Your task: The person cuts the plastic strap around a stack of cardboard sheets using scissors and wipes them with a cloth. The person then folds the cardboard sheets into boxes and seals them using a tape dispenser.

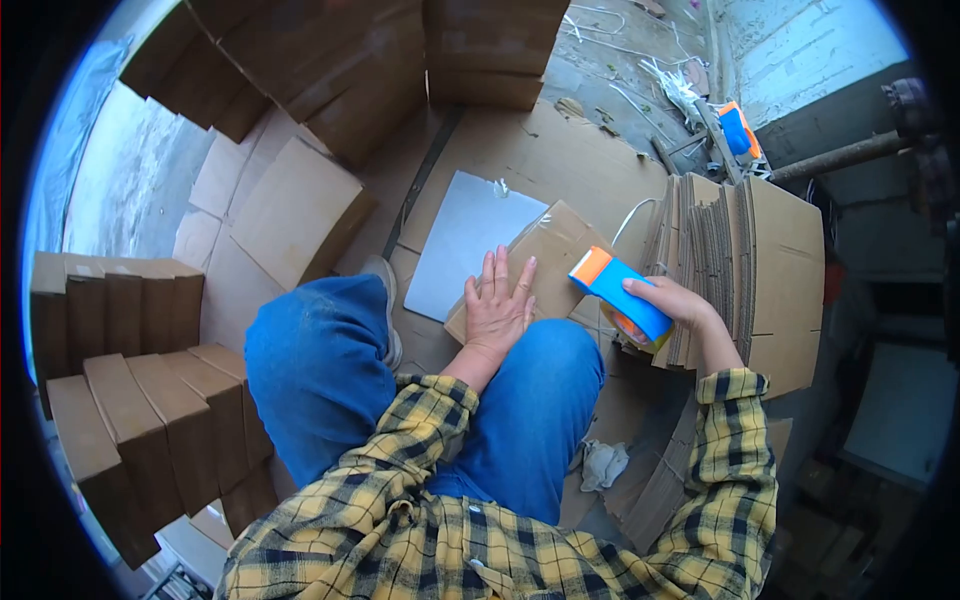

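Note:
My left hand (pixel 496 306) lies flat with fingers spread on a small cardboard box (pixel 562 238) in front of my knees. In my right hand (pixel 668 300) is a blue and orange tape dispenser (pixel 622 290), held just off the box's right end. Part of a tape roll shows under the dispenser. Beneath the box's left side sits a white flat board (pixel 468 232), partly covered by it. To the right of the dispenser stands a stack of folded cardboard sheets (pixel 745 270).
Rows of boxes (pixel 160 410) stand at the left, and taller stacked boxes (pixel 370 60) at the back. A single box (pixel 300 215) lies at the left. Another blue and orange tape dispenser (pixel 738 130) rests at the back right. Crumpled white material (pixel 604 465) lies near my right leg.

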### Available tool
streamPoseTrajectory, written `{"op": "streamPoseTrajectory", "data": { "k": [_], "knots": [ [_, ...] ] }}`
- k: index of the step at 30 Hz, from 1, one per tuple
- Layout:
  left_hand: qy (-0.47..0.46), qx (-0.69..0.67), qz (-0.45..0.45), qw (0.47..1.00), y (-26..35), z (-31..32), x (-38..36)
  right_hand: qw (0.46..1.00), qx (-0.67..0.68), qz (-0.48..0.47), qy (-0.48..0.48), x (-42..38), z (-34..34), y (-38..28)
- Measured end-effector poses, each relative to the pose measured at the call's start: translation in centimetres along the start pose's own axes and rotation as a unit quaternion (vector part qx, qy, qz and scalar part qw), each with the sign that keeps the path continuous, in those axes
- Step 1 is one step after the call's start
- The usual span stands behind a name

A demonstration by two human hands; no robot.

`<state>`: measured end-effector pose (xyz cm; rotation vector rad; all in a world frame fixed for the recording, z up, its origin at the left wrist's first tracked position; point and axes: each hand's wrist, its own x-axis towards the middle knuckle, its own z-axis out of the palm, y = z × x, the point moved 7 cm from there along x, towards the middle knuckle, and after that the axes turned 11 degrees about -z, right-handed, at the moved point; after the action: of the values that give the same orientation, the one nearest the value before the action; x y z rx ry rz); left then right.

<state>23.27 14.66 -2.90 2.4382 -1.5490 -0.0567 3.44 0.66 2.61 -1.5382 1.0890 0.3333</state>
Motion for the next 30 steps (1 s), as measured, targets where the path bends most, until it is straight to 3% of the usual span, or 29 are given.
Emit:
{"op": "streamPoseTrajectory", "data": {
  "k": [5,11,14,21,30],
  "knots": [
    [-0.028,0.009,0.007,1.0,0.4,0.4,0.6,0.999,0.023,-0.034,0.005,0.6,-0.1,0.8],
    [-0.027,-0.009,0.139,0.99,3.9,1.4,3.6,0.996,0.068,-0.054,-0.006,0.9,0.3,1.0],
    [-0.038,0.017,0.155,0.987,4.6,1.7,4.3,0.994,0.102,-0.031,-0.016,0.2,0.5,0.6],
    [-0.064,-0.013,0.151,0.986,5.2,0.9,4.2,0.994,0.089,-0.064,-0.003,1.0,0.5,2.0],
    [-0.046,0.04,0.145,0.988,5.7,0.9,4.1,0.976,0.196,-0.089,-0.029,0.4,1.8,3.4]
  ]
}}
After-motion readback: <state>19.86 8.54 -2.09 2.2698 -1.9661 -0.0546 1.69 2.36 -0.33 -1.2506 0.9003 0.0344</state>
